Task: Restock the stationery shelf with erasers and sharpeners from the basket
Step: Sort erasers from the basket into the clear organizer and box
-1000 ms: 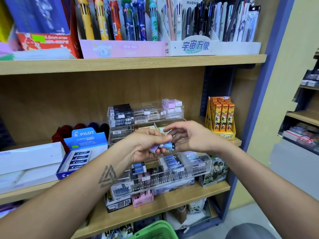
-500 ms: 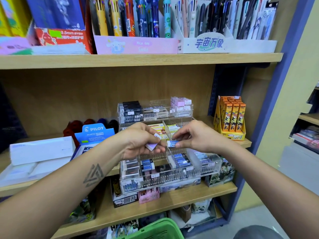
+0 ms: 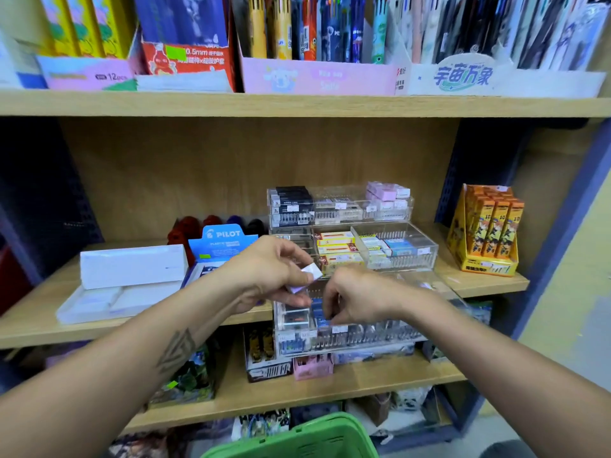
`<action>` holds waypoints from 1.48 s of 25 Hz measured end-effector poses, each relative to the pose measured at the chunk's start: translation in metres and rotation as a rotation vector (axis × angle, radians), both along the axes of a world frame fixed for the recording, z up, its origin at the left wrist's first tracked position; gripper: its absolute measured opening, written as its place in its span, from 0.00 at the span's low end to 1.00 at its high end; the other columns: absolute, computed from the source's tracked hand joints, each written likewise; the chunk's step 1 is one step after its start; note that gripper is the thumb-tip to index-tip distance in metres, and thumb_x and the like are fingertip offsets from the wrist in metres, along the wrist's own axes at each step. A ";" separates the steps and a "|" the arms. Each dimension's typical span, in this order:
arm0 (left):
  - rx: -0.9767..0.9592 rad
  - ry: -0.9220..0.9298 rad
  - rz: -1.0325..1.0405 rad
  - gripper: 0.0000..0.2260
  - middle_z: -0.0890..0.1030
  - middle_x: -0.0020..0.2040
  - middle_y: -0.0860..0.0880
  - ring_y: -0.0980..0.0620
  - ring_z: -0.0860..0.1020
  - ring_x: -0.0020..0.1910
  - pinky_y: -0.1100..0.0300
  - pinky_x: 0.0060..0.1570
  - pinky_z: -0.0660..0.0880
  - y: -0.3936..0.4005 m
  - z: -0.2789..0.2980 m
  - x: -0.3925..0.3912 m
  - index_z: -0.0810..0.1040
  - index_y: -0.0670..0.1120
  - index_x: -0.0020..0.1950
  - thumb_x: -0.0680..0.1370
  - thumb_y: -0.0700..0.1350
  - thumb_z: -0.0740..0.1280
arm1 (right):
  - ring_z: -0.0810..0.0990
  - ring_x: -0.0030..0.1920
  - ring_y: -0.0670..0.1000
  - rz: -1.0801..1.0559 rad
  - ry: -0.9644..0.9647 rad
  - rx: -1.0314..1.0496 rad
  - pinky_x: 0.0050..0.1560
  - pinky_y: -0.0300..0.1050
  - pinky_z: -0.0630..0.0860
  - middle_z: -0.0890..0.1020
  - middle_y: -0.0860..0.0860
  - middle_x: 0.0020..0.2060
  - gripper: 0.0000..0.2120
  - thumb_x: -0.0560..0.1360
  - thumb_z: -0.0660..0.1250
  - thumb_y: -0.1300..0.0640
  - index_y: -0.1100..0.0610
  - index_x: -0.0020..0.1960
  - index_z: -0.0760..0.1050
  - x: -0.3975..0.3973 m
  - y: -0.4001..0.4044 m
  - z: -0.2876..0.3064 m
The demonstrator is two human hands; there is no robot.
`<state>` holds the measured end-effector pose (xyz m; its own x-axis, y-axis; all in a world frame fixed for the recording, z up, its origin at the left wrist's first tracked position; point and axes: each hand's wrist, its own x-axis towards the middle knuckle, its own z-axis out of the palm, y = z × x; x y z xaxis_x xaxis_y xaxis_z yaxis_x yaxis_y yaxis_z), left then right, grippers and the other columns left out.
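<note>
Your left hand point(image 3: 264, 272) is up in front of the middle shelf point(image 3: 139, 325), fingers curled round a small stack of erasers; one pale lilac-white eraser point(image 3: 312, 271) sticks out between thumb and forefinger, tilted. Your right hand point(image 3: 357, 297) is just beside it, lower & to the right, fingertips pinching a blue-sleeved eraser point(image 3: 322, 320) down in the front tier of the clear acrylic organizer point(image 3: 363, 338). That eraser sits in the 2nd compartment from the left, w/ more blue-sleeved ones around it; can't tell if it's touching the bottom. The compartment to its left holds a dark item w/ an orange mark, too blurred to name.

Mid tier of the organizer has yellow-and-red boxed erasers point(image 3: 335, 249) & some white/blue ones point(image 3: 400, 249). Top tier: black-sleeved erasers point(image 3: 292, 200) at left, pink ones point(image 3: 386, 193) at right.

Left of the organizer is a blue PILOT eraser display box point(image 3: 223, 241), then flat white boxes point(image 3: 132, 266). Orange lead-refill display point(image 3: 486, 233) stands at the shelf's right end, well apart from your hands. Pens in cardboard trays point(image 3: 317, 76) line the upper shelf. The green basket point(image 3: 297, 439) is at bottom centre, below both forearms; only its rim shows.
</note>
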<state>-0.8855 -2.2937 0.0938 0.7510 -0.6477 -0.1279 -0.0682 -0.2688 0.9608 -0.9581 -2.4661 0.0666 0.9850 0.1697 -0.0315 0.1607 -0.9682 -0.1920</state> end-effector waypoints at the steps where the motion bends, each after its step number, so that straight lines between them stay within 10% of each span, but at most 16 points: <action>1: -0.020 0.020 0.000 0.11 0.81 0.41 0.36 0.38 0.84 0.38 0.50 0.41 0.84 0.004 -0.001 0.001 0.79 0.35 0.56 0.76 0.27 0.68 | 0.78 0.37 0.39 -0.004 0.000 0.007 0.35 0.24 0.64 0.86 0.47 0.41 0.05 0.71 0.75 0.60 0.54 0.47 0.86 0.002 0.002 -0.003; 6: -0.099 0.084 0.038 0.14 0.79 0.44 0.38 0.34 0.84 0.43 0.48 0.44 0.83 0.015 -0.003 0.001 0.79 0.33 0.55 0.72 0.21 0.66 | 0.79 0.36 0.35 -0.149 0.056 0.200 0.41 0.31 0.74 0.82 0.41 0.39 0.11 0.72 0.73 0.63 0.54 0.53 0.85 -0.006 -0.010 0.019; 11: -0.256 -0.034 0.139 0.12 0.82 0.45 0.33 0.36 0.84 0.42 0.51 0.43 0.84 0.006 -0.004 -0.004 0.79 0.33 0.51 0.70 0.23 0.72 | 0.85 0.45 0.63 -0.338 0.083 1.193 0.48 0.51 0.84 0.82 0.70 0.45 0.16 0.71 0.72 0.74 0.68 0.58 0.75 -0.024 -0.015 0.040; 21: -0.282 -0.357 0.004 0.11 0.86 0.46 0.44 0.50 0.83 0.41 0.52 0.45 0.82 -0.054 -0.003 -0.031 0.84 0.43 0.47 0.69 0.30 0.77 | 0.85 0.47 0.58 -0.384 -0.171 1.669 0.53 0.48 0.82 0.84 0.66 0.50 0.22 0.67 0.69 0.78 0.67 0.60 0.77 -0.049 -0.050 0.033; 31: -0.172 -0.682 0.041 0.18 0.79 0.44 0.54 0.51 0.80 0.39 0.57 0.39 0.78 -0.130 -0.003 -0.057 0.71 0.50 0.50 0.69 0.36 0.76 | 0.85 0.43 0.55 -0.582 -0.250 1.566 0.48 0.46 0.84 0.86 0.62 0.46 0.14 0.71 0.73 0.70 0.67 0.56 0.79 -0.072 -0.083 0.036; 37: -0.094 -0.765 -0.172 0.19 0.78 0.53 0.51 0.52 0.79 0.51 0.51 0.51 0.78 -0.145 -0.012 -0.050 0.71 0.54 0.52 0.72 0.31 0.67 | 0.85 0.46 0.51 -0.684 -0.337 0.801 0.50 0.47 0.82 0.86 0.54 0.44 0.22 0.68 0.75 0.69 0.61 0.61 0.78 -0.079 -0.120 0.039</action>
<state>-0.9356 -2.4384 0.0814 0.4970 -0.7451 0.4448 -0.7525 -0.1147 0.6486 -1.0367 -2.5863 0.1060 0.8161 -0.5626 0.1320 -0.1987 -0.4876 -0.8502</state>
